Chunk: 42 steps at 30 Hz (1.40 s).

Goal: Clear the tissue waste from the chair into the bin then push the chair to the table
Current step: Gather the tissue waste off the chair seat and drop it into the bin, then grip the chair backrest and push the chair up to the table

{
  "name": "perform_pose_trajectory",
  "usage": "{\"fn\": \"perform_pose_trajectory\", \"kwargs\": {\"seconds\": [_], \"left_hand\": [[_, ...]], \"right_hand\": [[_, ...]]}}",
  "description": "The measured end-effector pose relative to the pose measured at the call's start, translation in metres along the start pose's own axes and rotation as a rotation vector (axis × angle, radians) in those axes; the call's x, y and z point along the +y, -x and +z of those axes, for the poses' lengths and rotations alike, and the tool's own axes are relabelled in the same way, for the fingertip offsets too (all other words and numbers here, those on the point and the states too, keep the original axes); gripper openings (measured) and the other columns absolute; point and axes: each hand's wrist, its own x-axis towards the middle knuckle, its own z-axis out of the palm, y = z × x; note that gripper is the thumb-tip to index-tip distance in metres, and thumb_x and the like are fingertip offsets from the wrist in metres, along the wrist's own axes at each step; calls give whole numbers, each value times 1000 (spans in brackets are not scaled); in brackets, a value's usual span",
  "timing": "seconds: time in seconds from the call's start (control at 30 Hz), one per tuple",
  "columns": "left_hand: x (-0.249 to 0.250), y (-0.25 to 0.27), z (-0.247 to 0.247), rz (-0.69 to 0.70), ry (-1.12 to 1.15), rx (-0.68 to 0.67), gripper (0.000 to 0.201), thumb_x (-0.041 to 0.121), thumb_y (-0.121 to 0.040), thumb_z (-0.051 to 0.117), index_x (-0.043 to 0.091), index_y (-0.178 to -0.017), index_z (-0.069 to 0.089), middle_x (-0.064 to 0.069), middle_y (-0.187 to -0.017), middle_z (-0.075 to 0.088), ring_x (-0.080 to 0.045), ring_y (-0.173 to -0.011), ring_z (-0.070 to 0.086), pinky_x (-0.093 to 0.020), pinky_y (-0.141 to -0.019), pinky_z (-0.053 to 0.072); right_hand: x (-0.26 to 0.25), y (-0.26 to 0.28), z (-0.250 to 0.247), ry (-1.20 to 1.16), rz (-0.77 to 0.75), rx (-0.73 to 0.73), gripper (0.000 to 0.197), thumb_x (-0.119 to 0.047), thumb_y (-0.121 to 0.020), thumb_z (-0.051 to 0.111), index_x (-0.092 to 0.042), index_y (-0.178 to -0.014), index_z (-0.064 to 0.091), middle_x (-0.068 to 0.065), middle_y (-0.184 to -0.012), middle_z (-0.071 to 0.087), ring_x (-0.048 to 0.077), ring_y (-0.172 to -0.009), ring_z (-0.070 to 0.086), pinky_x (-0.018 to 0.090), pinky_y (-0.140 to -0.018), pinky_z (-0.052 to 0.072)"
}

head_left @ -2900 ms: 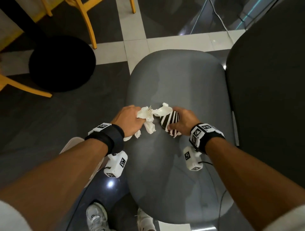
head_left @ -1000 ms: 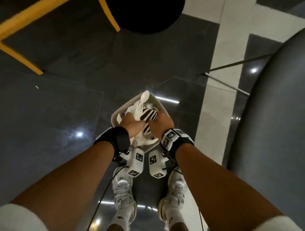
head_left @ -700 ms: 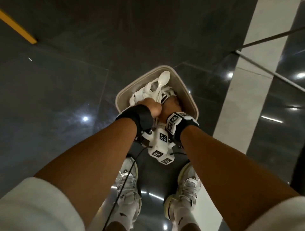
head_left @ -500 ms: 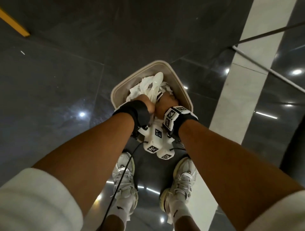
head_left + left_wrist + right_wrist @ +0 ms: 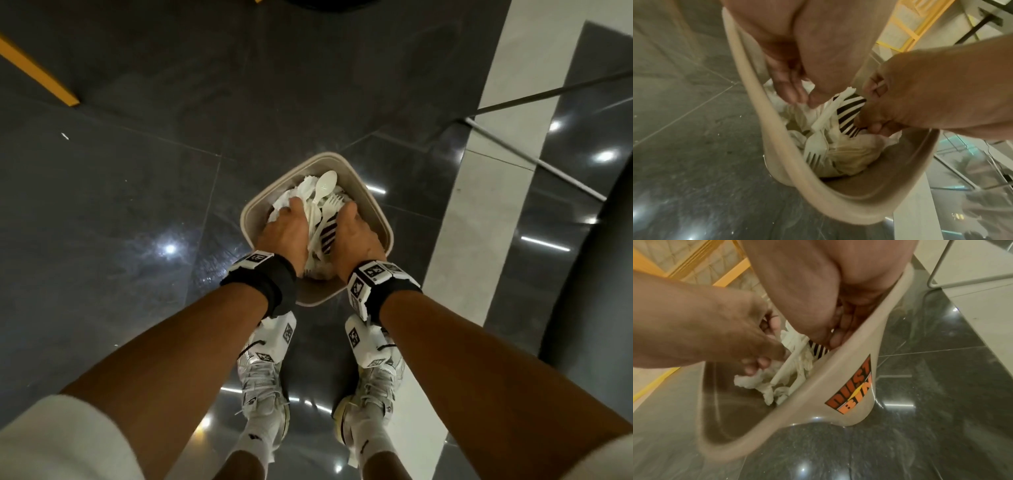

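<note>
**Tissue waste at bin**

Pinched in left hand (image 5: 286,233): crumpled white tissue (image 5: 301,186), inside square beige plastic bin (image 5: 376,214). Pinched in right hand (image 5: 354,236): black-and-white striped paper wrapper (image 5: 327,233). Held apart, waste between. Topmost: 1 white plastic spoon (image 5: 323,186).

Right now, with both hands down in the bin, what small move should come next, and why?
Probably open both hands and let go. The tissue, striped wrapper and plastic spoon already lie within the rim of the bin, yet the left hand seems to pinch tissue and the right hand curls its fingers on the wrapper. Nothing is left to carry.
</note>
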Motion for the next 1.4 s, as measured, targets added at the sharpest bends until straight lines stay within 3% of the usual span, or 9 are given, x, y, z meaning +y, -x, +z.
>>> {"fn": "perform_pose_trajectory", "kwargs": {"seconds": [0.23,0.5,0.73,0.93,1.07,1.2,1.27,1.3,1.4], "left_hand": [[-1,-1,7,101,53,-295,45,30,-80,71,15,-122,61,-9,-122,64,-31,-115,60,-43,-99,50],[5,67,-44,161,12,-150,28,28,-88,60,12,-110,67,-14,-111,70,-34,-101,66,-34,-78,51],[-11,232,-139,33,106,-340,26,20,-92,47,8,-100,69,-11,-105,71,-28,-100,66,-39,-89,53],[-61,406,-194,-156,145,-296,25,18,-92,56,6,-103,74,-14,-113,72,-30,-109,66,-34,-94,46],[-108,506,-196,-281,151,-301,18,14,-93,60,11,-81,73,-24,-98,74,-36,-97,71,-36,-87,50],[-137,568,-193,-382,145,-394,12,-4,-91,64,-7,-96,74,-37,-109,68,-46,-100,67,-42,-99,47],[-150,580,-189,-359,171,-436,22,-9,-78,75,-6,-100,71,-41,-100,65,-50,-83,63,-24,-114,30],[-156,585,-187,-347,168,-463,24,-6,-75,77,-3,-97,70,-34,-89,65,-40,-70,60,-14,-105,33],[-168,590,-187,-319,139,-503,16,2,-91,61,9,-81,70,-16,-79,67,-26,-63,58,-33,-68,44]], "right_hand": [[-5,-22,8,170,-25,-216,37,-14,-96,56,-2,-131,56,21,-133,58,38,-123,57,40,-94,47],[-26,47,-43,129,-2,-261,34,-23,-102,50,-8,-132,56,12,-133,60,30,-125,57,38,-105,47],[0,232,-124,-235,-52,-259,22,-27,-98,51,-20,-107,70,3,-118,69,25,-110,64,27,-88,42],[119,408,-122,-360,138,-329,31,-56,-72,49,-30,-78,66,3,-99,73,28,-97,69,45,-94,53],[180,525,-102,-300,380,-451,20,-21,-98,53,-16,-81,62,5,-87,64,25,-86,64,32,-82,49],[246,622,-17,-415,573,-458,16,-11,-92,65,-10,-76,64,8,-69,65,32,-68,65,33,-65,53],[247,663,22,-509,606,-399,14,-4,-91,65,-4,-77,62,10,-58,60,31,-53,59,31,-53,47],[241,682,43,-573,619,-356,13,-3,-89,65,-3,-77,62,10,-57,60,27,-51,56,30,-53,44],[202,720,76,-714,710,-304,17,-12,-93,60,-10,-78,69,5,-69,71,24,-64,65,32,-60,47]]}}
